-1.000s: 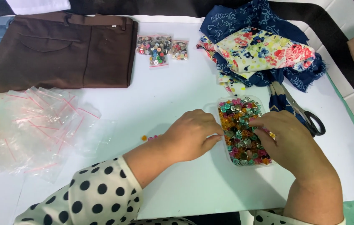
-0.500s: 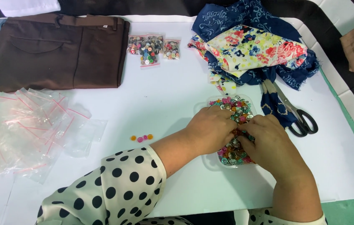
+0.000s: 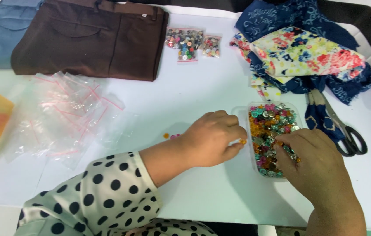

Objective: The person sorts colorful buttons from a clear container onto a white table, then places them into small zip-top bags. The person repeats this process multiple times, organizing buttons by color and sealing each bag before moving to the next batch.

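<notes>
- Here the left hand point(image 3: 211, 140) rests on the white table point(image 3: 185, 100), just beside the left wall of the clear tray point(image 3: 243, 114), with its fingers curled and pinching a small orange bead point(image 3: 242, 141) at the tips.
- The right hand point(image 3: 312, 168) lies over the near right part of the tray, its fingertips bent down into the beads point(image 3: 268, 124); I cannot tell if they grip one.
- The tray stands toward the right side of the table, with its long axis running from the near edge to the far edge. It is full of small shiny beads in orange, green, pink and silver.
- A few loose beads point(image 3: 171, 136) lie on the table to the left of the left hand, so this hand is nearer to them.
- Empty small zip bags point(image 3: 67, 113) are spread toward the left edge.
- Three filled bags of buttons point(image 3: 192, 43) lie near the far edge, beside brown trousers point(image 3: 89, 39).
- Scissors point(image 3: 343, 129) lie right of the tray, partly under the folded floral cloth point(image 3: 303, 52).
</notes>
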